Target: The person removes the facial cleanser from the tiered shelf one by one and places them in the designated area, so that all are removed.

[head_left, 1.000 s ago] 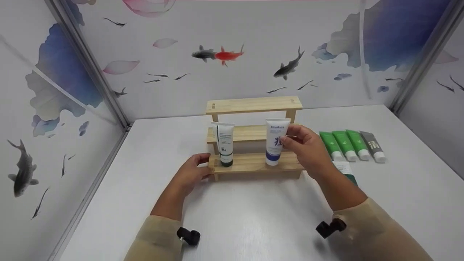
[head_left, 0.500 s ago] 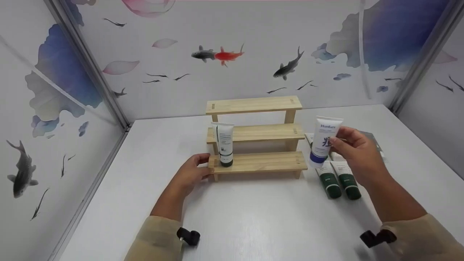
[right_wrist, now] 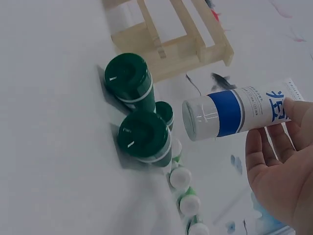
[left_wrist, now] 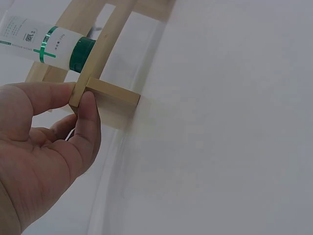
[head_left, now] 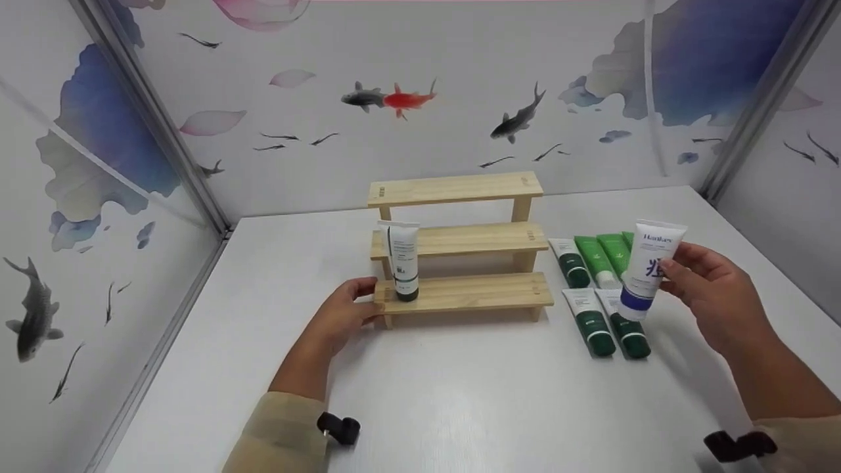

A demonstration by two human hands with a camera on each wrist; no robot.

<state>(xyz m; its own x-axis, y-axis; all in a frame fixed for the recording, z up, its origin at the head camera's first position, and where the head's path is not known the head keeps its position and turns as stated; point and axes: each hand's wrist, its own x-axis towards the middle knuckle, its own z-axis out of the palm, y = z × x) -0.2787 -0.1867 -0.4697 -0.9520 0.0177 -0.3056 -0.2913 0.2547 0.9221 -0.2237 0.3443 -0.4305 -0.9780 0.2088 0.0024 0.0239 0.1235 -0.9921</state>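
My right hand [head_left: 726, 302] pinches a white squeeze tube with a blue band [head_left: 637, 299], held nearly upright, cap down, above the tubes lying at the right. In the right wrist view its clear cap [right_wrist: 196, 120] points away from the hand. My left hand [head_left: 336, 314] grips the left end of the bottom step of a three-step wooden rack [head_left: 483, 293], thumb above and fingers below in the left wrist view. On that step, by the left hand, a white tube with a dark green cap [head_left: 404, 263] stands on its cap.
Two white-and-dark-green tubes [head_left: 593, 332] lie right of the rack. Behind them lie another such tube [head_left: 573, 266] and several bright green tubes [head_left: 594, 256], partly hidden by the held tube. Printed wall panels [head_left: 447, 52] enclose the white table [head_left: 433, 401].
My right hand has carried the blue-banded tube off the bottom step and rightward, over the lying tubes. The left hand keeps its grip on the rack.
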